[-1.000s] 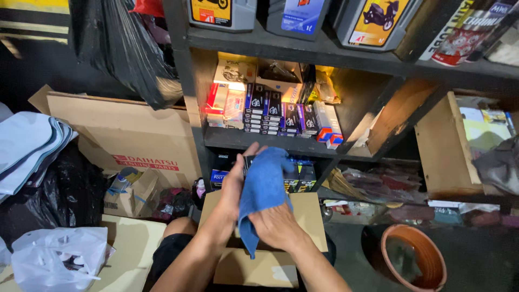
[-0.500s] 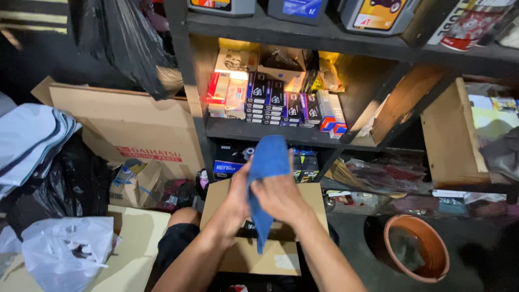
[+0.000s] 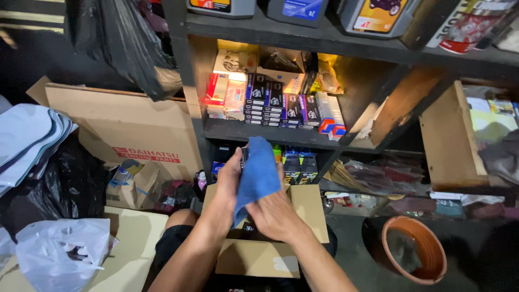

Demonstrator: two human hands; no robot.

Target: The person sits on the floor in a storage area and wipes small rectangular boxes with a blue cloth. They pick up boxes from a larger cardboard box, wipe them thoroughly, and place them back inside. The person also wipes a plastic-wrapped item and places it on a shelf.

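Blue cloth [image 3: 258, 174] between both hands

A cluttered, dimly lit storeroom corner with a dark shelving unit.

A dark shelf unit [image 3: 324, 135] fills the upper middle, its middle level lit warm yellow and packed with stacked small boxes [image 3: 270, 100]. Plastic containers [image 3: 378, 13] stand on the top shelf. A black plastic bag [image 3: 121, 46] hangs at the upper left above a large flattened cardboard sheet [image 3: 124, 130] leaning against the wall. A wooden board [image 3: 446, 138] leans at the right. On the grey floor [image 3: 351, 238] sits a terracotta-coloured bowl [image 3: 415, 257]; a white plastic bag [image 3: 59, 251] lies at the lower left.
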